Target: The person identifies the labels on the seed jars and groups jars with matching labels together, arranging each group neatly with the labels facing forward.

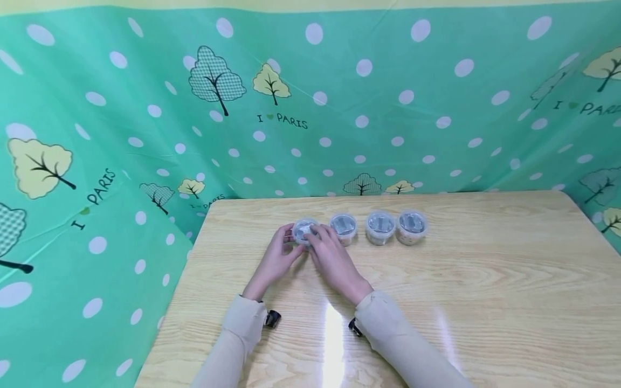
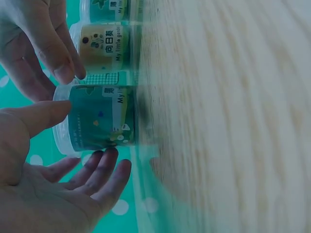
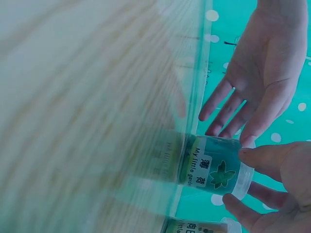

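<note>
A small clear-lidded tub [image 1: 305, 230] with a green leaf label and "My little garden" print stands upright on the table, at the left end of a row. My left hand [image 1: 278, 255] is round its left side, thumb [image 2: 51, 114] at the lid rim and fingers along the opposite side. From the right, my right hand [image 1: 331, 257] pinches the lid [image 3: 243, 181] between thumb and fingertips. Close beside it, a second tub [image 2: 100, 47] carries a brown label. Dark panels cover the lid tops.
Two more tubs, one with a clear lid [image 1: 380, 226] and one with speckled sides [image 1: 412, 226], stand close together on the right of the row. The wood-grain table [image 1: 485, 302] ends at a green polka-dot cloth [image 1: 339, 145] behind and at the left.
</note>
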Tool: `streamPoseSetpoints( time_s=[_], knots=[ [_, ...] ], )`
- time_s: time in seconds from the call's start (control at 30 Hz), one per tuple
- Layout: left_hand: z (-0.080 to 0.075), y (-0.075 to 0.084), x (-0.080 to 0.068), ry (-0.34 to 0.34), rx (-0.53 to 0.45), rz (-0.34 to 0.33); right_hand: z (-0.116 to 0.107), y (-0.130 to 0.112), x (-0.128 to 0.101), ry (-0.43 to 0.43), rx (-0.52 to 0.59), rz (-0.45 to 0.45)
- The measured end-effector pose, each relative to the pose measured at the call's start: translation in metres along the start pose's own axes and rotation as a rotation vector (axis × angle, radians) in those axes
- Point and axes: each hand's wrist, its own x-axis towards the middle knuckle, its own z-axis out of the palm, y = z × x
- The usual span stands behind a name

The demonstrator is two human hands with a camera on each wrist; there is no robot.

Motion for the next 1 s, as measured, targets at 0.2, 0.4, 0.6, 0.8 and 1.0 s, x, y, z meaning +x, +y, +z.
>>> streamPoseSetpoints(
  time_s=[0.2, 0.4, 0.6, 0.8, 1.0],
  knots=[
    [0.001, 0.000, -0.002, -0.004, -0.042, -0.002, -0.001, 0.001, -0.002, -0.003, 0.061, 0.025],
    [0.001, 0.004, -0.006, 0.013, -0.066, -0.013, -0.003, 0.003, -0.003, 0.019, 0.110, 0.029],
    [-0.003, 0.014, -0.014, 0.034, -0.070, -0.020, -0.006, 0.000, -0.005, 0.044, 0.135, 0.016],
    [-0.004, 0.019, -0.017, 0.046, -0.053, 0.012, -0.013, 0.001, -0.009, 0.091, 0.155, -0.011],
    [-0.002, 0.030, -0.025, 0.087, -0.079, 0.039, -0.019, 0.000, -0.015, 0.145, 0.201, -0.058]
  ],
)
